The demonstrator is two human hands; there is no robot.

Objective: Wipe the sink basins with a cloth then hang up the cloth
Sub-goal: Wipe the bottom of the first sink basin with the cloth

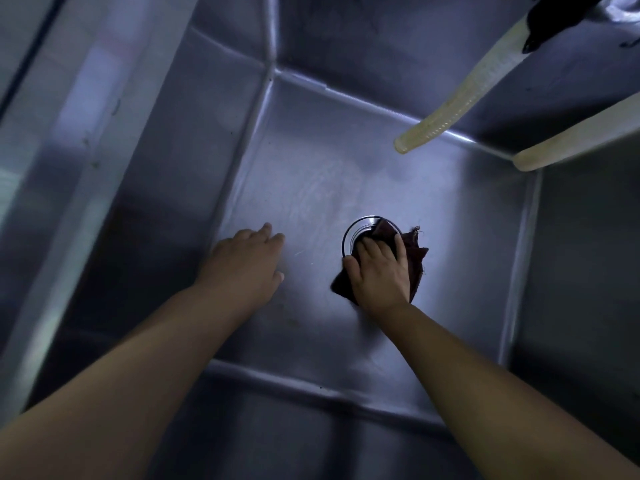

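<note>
I look down into a deep steel sink basin [311, 161]. A dark maroon cloth [417, 258] lies on the basin floor, partly over the round metal drain [356, 230]. My right hand [379, 268] presses flat on the cloth, fingers spread and reaching toward the drain. My left hand [247, 259] rests flat on the bare basin floor to the left, fingers straight, holding nothing.
Two pale hoses hang in from the upper right: a ribbed one [460, 88] ending above the basin floor, and a second [571, 136] at the right edge. A dark object [550, 19] sits at the top right. The basin's left rim [69, 133] is wide steel.
</note>
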